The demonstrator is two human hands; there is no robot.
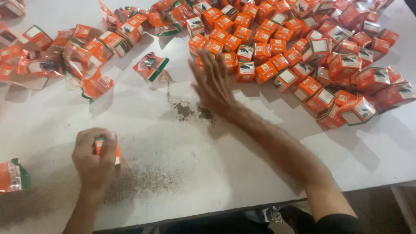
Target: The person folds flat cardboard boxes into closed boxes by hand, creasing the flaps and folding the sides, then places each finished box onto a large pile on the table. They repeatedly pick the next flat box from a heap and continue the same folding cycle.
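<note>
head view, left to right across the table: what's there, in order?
Orange packet at the left edge → left hand closed on a small orange box → loose orange packet → right hand, open and blurred → heap of small orange boxes.

A: Small boxes (303, 47), upper right of frame: orange, white panels, green edges.
B: Wrappers (65, 52) upper left: orange, clear film, green trim. Table (195, 143): white, dark powder specks (190, 110) at centre.

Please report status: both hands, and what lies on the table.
Left hand shut on small orange box. Right hand open, flat, at edge of orange box pile. Dark crumbs on white table between hands.
</note>
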